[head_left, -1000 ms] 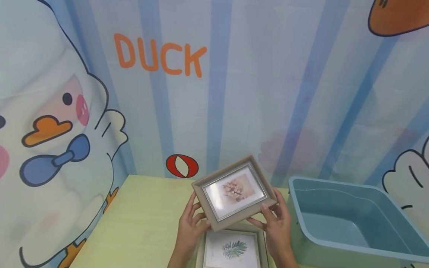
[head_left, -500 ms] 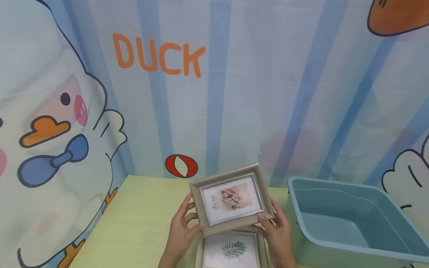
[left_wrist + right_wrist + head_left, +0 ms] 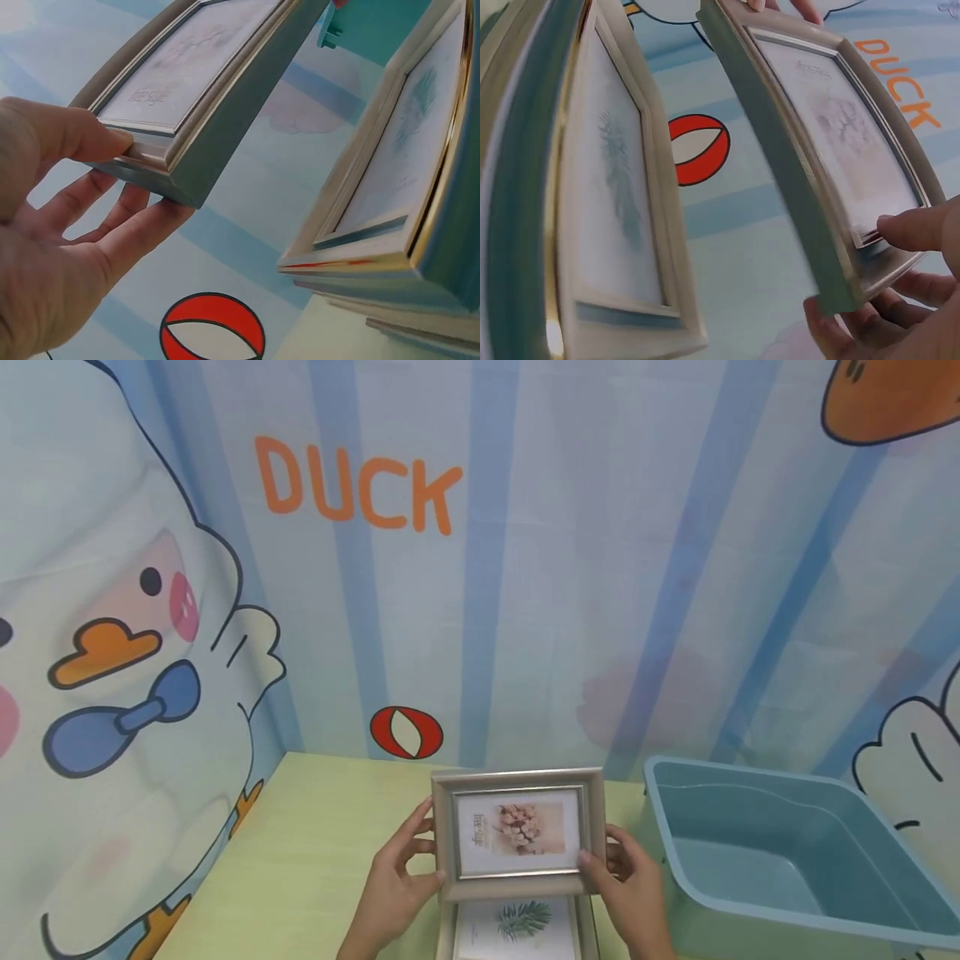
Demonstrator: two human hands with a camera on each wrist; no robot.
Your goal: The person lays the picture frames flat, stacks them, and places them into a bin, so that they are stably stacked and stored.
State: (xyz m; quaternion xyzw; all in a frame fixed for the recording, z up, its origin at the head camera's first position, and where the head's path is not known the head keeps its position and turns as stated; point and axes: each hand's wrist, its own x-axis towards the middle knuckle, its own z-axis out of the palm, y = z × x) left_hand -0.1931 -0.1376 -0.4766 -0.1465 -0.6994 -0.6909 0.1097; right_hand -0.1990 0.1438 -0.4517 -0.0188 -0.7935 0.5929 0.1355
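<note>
Both hands hold a beige picture frame with a silver inner edge and a pink flower print. My left hand grips its left end, thumb on the front and fingers beneath, as the left wrist view shows. The right end is gripped by my right hand, its thumb on the front border near the lower corner. Below it lies a second picture frame with a green leaf print, partly covered in the head view. In the left wrist view this leaf-print frame sits atop other stacked frames, apart from the held one.
A blue-green plastic tub stands to the right of the frames on the pale yellow table. Behind the table hangs a striped blue cloth printed with ducks and the word DUCK.
The held picture frame has turned from a slant to nearly level and come down toward me, covering more of the leaf-print frame. Both hands keep their grip; the left has shifted slightly left.
</note>
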